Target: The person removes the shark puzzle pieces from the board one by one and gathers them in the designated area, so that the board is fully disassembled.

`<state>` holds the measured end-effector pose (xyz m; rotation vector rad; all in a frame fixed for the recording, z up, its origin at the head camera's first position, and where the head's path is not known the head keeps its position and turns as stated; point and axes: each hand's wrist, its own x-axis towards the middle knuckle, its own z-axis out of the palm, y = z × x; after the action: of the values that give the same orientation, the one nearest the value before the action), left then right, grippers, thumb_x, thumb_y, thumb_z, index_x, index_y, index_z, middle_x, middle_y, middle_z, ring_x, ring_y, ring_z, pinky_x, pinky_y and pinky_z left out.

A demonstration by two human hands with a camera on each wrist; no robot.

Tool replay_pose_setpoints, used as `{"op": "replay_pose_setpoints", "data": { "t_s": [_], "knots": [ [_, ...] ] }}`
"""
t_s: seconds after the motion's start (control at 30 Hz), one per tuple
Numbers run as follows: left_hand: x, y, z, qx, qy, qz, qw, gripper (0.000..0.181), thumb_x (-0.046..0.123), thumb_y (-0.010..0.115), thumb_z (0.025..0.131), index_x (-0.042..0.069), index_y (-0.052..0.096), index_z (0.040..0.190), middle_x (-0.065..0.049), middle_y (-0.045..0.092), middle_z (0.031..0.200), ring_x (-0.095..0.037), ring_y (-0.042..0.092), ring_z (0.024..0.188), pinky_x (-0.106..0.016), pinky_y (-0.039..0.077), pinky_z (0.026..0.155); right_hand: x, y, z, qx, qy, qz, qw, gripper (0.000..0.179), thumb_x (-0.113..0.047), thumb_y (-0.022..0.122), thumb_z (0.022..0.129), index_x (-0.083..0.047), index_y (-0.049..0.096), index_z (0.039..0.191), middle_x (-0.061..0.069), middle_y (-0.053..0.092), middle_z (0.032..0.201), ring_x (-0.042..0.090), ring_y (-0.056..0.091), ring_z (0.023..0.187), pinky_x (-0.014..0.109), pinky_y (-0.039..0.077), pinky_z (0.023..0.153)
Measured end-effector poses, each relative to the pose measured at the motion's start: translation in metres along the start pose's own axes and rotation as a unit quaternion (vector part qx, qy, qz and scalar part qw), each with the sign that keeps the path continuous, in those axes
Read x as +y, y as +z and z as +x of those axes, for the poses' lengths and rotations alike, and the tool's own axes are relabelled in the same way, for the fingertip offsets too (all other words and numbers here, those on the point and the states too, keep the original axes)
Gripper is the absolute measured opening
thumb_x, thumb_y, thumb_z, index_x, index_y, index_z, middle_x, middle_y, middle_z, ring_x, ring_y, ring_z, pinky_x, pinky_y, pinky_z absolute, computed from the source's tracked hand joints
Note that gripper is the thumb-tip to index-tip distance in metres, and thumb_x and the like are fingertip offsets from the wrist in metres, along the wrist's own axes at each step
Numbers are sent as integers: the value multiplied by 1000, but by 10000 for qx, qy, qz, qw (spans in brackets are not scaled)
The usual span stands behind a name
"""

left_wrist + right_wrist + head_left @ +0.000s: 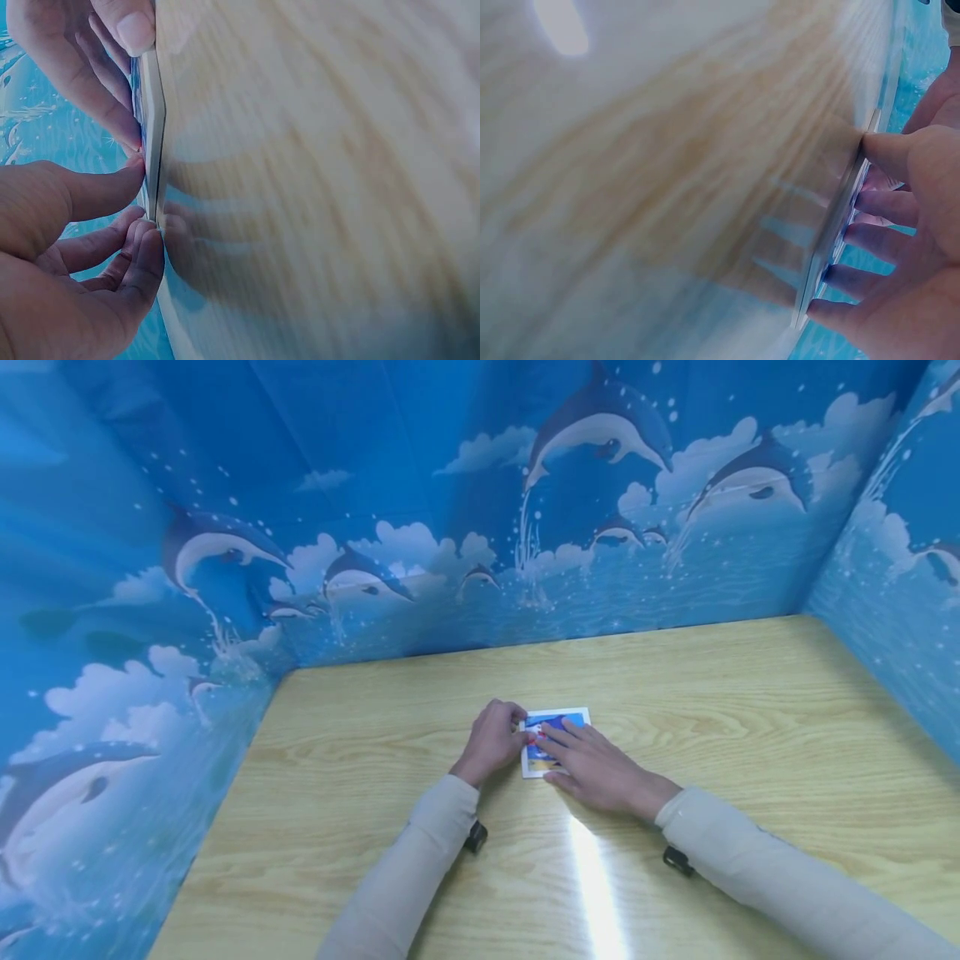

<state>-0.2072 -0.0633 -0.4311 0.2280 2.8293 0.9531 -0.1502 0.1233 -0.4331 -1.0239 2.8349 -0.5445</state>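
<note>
A small square picture board (pixel 534 762) with a white border lies flat on the table. Its printed face shows blue, purple and red, partly hidden under fingers. My left hand (pixel 492 742) is at its left edge. In the left wrist view, the left thumb (pixel 105 191) is on the face near the edge, while the curled fingers meet the board's side and corner. From the right, my right hand (pixel 603 770) lies over the board, fingers spread and fairly straight. The right wrist view has the right fingertips (pixel 841 276) resting on the face, the thumb at the near edge.
The wood-grain table (pixel 375 727) reflects a bright streak of light in front of the board. Blue sheets (pixel 435 468) printed with dolphins and clouds stand along the back, left and right sides of the table. Small black devices (pixel 678 861) sit under both sleeves.
</note>
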Motion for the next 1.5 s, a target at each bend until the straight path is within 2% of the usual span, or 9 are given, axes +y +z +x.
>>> {"op": "replay_pose_setpoints", "data": {
  "t_s": [0.17,0.53,1.17,1.5],
  "knots": [
    [1,0,1,-60,-180,-129,9997,34,13,79,88,3,68,119,-6,61,110,-20,60,99,-33,53,87,2,-2,0,-6,30,29,10000,60,-31,60,102,4,44,148,24,37,156,48,29,145,62,22,117],
    [2,0,-1,-77,-318,-200,9993,32,13,77,90,4,67,119,-6,59,109,-20,59,100,-33,53,89,9,-8,-4,-205,232,-7,9995,60,-33,62,101,3,47,146,27,33,157,45,30,146,57,25,118],
    [6,2,0,58,-412,-105,9991,34,12,79,87,5,68,118,-5,60,108,-18,59,97,-32,53,86,10,-8,-5,-136,141,-48,9998,60,-33,63,101,4,48,145,29,35,155,45,34,144,58,28,116],
    [5,1,1,240,-278,-124,9992,37,12,84,83,6,70,116,-3,66,102,-15,61,93,-30,54,84,8,-8,-5,-177,210,-61,9996,58,-31,63,101,5,49,144,28,36,155,45,33,144,58,28,116]
  ]
}}
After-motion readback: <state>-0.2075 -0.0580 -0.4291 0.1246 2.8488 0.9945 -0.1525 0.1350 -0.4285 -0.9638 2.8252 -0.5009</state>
